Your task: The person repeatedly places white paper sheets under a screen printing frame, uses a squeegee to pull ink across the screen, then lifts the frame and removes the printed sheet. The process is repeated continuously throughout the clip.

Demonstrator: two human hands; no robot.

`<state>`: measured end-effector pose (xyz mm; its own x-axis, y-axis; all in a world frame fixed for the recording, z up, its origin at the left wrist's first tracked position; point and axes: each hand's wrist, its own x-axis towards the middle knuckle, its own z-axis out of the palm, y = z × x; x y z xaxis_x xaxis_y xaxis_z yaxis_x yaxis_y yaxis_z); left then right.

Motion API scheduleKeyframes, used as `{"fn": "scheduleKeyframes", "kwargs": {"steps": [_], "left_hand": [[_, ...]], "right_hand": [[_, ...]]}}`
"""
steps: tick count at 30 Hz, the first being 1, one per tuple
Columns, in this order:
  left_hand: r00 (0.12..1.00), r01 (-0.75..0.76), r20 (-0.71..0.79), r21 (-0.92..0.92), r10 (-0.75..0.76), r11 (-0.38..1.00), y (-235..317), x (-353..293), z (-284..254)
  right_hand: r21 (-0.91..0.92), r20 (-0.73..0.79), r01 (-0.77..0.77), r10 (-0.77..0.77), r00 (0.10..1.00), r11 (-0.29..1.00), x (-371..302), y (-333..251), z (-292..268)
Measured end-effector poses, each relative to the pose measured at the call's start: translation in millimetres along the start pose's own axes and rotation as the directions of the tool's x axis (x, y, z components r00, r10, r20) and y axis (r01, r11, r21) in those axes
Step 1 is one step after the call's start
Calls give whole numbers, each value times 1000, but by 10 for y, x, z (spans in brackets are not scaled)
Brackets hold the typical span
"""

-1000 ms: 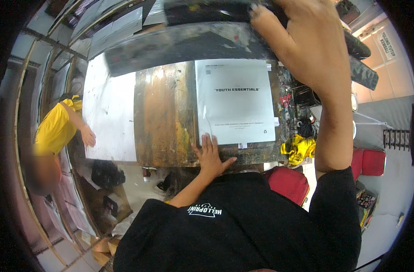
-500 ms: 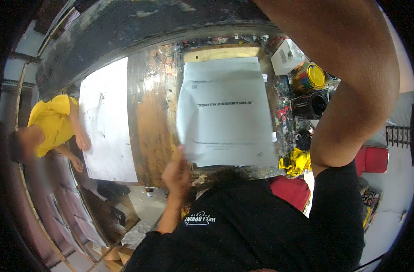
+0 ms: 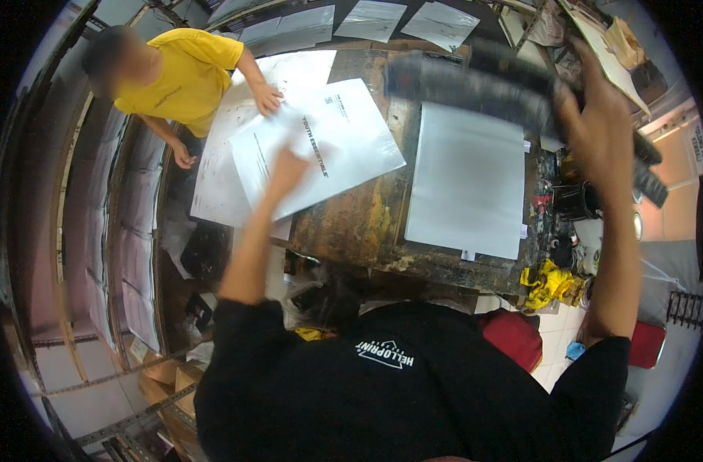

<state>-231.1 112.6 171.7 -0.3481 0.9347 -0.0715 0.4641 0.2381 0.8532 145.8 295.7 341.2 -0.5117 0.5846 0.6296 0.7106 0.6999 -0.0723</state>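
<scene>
- left hand (image 3: 294, 165): blurred, over the printed sheet; i cannot tell whether its fingers are spread or pinching, or whether it touches.
- right hand (image 3: 598, 127): raised at the right end of the dark frame (image 3: 475, 81), thumb apart from the fingers; blur hides whether it grips.
- printed sheet (image 3: 367, 138): pale, with dark print, turned askew; it lies left of centre, partly over the white board (image 3: 220, 185) and partly over the table (image 3: 344, 223).
- plain sheet (image 3: 467, 185): pale, flat on the table, right of the printed sheet and apart from it; small white tabs (image 3: 468, 255) show at its near and right edges.
- the frame slants across the plain sheet's far edge in this view, blurred.
- the table is brown, worn and paint-stained.
- co-worker (image 3: 186, 73): in yellow, at the board's left side; one hand (image 3: 267, 98) is at the printed sheet's far left edge, contact unclear, and the other hangs beside the board.
- yellow cloth (image 3: 550, 283): crumpled at the table's near right corner, with a black bucket (image 3: 575, 202) farther back.
- red seat (image 3: 512, 339): below the table's near edge.
- rack (image 3: 97, 231): far left, holding pale sheets.
</scene>
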Motion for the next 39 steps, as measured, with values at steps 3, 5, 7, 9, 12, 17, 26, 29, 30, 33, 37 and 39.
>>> {"fn": "scheduleKeyframes", "kwargs": {"steps": [3,5,7,9,12,17,26,29,30,33,37,39], "left_hand": [[880,-131,104,-884,463,448,576,-1177,1290],[956,270,283,-952,-78,-144,805,-1583,1625],[866,435,440,-897,-236,-76,282,-1672,1923],[774,565,531,-825,-343,-2,-228,-1677,2138],[695,630,585,-776,-419,-39,-712,-1595,2450],[556,680,517,-733,-651,-1,-608,-1525,2546],[516,679,445,-733,-732,33,-273,-1553,2394],[515,651,381,-756,-768,61,-231,-1675,2391],[528,642,356,-762,-771,88,-232,-1713,2390],[587,596,279,-784,-759,172,-252,-1831,2439],[695,589,312,-764,-648,263,-94,-1758,2352],[730,553,313,-793,-608,255,-67,-1790,2292]], "right_hand": [[16,361,88,-88,928,996,-708,-214,65],[172,670,106,-194,717,980,-1294,-175,219],[160,689,20,-126,714,987,-2014,-149,611],[280,704,-111,-125,699,953,-2688,-92,1069],[247,673,-69,-120,730,967,-3380,-195,1545],[191,524,91,-180,832,977,-2875,122,2219],[209,568,52,-165,807,976,-201,1494,4168],[232,576,81,-205,791,969,397,1831,4428],[205,536,99,-196,821,974,418,1872,4477],[159,401,138,-191,896,978,53,1745,4453],[157,453,161,-216,865,974,-786,1216,3576],[202,519,111,-203,830,973,-1302,821,2920]]}}
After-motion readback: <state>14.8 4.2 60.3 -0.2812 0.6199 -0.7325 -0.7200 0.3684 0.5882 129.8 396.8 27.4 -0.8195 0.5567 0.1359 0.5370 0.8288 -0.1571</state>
